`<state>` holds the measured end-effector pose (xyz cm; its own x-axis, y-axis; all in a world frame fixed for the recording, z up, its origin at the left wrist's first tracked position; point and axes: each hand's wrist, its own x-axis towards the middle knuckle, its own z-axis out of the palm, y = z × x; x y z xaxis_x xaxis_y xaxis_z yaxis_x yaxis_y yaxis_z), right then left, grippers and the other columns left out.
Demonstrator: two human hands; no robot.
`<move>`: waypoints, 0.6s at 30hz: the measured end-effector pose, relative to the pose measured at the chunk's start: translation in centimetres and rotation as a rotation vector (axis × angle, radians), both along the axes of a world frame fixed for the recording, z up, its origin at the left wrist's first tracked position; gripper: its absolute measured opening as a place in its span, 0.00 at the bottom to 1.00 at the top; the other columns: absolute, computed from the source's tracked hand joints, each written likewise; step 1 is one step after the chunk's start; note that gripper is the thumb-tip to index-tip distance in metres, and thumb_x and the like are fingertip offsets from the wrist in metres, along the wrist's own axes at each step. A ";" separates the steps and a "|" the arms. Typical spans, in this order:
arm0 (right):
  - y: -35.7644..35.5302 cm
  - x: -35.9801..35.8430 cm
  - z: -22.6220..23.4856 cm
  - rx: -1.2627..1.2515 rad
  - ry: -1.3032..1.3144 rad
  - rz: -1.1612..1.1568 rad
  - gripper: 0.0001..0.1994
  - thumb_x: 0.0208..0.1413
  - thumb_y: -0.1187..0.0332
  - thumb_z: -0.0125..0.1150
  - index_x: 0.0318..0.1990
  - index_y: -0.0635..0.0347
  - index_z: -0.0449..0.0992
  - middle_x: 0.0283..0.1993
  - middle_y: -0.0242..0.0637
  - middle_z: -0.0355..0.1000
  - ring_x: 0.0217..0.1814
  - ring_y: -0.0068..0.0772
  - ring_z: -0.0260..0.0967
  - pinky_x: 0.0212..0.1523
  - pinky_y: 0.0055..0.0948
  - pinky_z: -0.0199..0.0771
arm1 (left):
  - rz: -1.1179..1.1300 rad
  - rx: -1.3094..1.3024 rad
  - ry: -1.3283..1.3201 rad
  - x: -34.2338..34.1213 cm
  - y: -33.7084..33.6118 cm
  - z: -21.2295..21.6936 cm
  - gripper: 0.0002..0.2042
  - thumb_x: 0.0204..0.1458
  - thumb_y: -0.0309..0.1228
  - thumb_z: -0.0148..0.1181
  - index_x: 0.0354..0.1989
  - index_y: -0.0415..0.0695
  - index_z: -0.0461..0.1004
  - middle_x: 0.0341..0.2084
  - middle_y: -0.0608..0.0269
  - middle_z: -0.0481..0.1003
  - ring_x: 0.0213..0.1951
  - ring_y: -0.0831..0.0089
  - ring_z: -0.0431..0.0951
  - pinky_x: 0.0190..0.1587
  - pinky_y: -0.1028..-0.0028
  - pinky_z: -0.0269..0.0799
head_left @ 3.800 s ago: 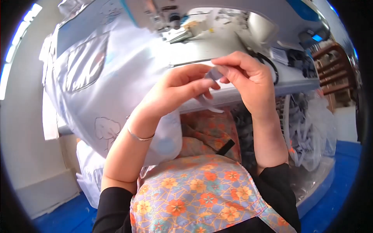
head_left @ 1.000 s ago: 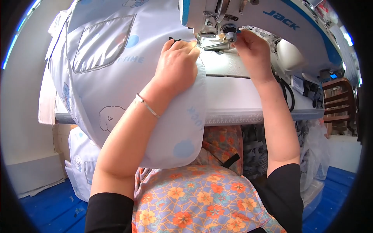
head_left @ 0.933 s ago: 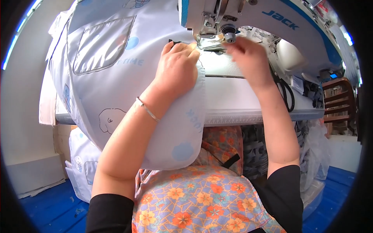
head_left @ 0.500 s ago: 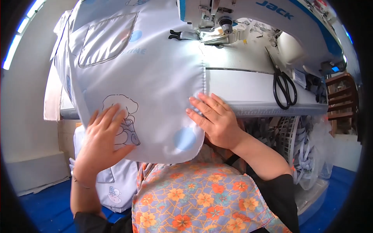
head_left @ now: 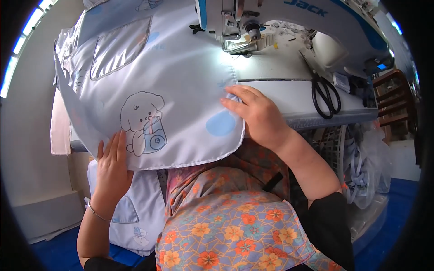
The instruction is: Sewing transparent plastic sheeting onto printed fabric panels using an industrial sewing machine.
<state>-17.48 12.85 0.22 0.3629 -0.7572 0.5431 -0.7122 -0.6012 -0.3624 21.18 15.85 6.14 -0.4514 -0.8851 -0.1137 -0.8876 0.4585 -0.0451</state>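
Observation:
A white fabric panel (head_left: 181, 86) with a cartoon puppy print, blue spots and a shiny pocket (head_left: 121, 47) lies across the sewing machine table and hangs over its front edge. Its right edge, stitched and curved at the lower corner, runs up to the sewing machine's needle area (head_left: 233, 47). My left hand (head_left: 113, 158) rests on the panel's lower left part beside the puppy, fingers stretched out. At the right edge, above a blue spot, my right hand (head_left: 260, 110) holds the fabric's margin; some of its fingers are hidden.
Black-handled scissors (head_left: 325, 97) lie on the table to the right. The machine's white arm (head_left: 343, 27) spans above. Below the table at right hang clear plastic and grey straps (head_left: 361, 167). More printed fabric (head_left: 135, 217) hangs at lower left. A wooden chair (head_left: 393, 97) stands far right.
The panel's lower edge has moved away from me, uncovering more of my floral apron. My left hand slid down and left off the puppy print; my right hand moved up along the edge.

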 end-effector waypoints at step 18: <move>-4.0 0.4 0.1 -0.053 0.075 -0.045 0.16 0.52 0.77 0.62 0.50 0.59 0.81 0.55 0.49 0.73 0.54 0.50 0.74 0.55 0.41 0.76 | -0.109 -0.306 -0.169 0.7 -10.9 -1.4 0.35 0.48 0.16 0.53 0.69 0.57 0.66 0.55 0.45 0.73 0.49 0.49 0.78 0.52 0.59 0.76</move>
<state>-17.12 8.81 0.28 0.3702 -0.7449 0.5550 -0.7630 -0.5846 -0.2756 21.87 4.98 4.76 -0.5423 -0.8374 0.0681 -0.8025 0.4923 -0.3370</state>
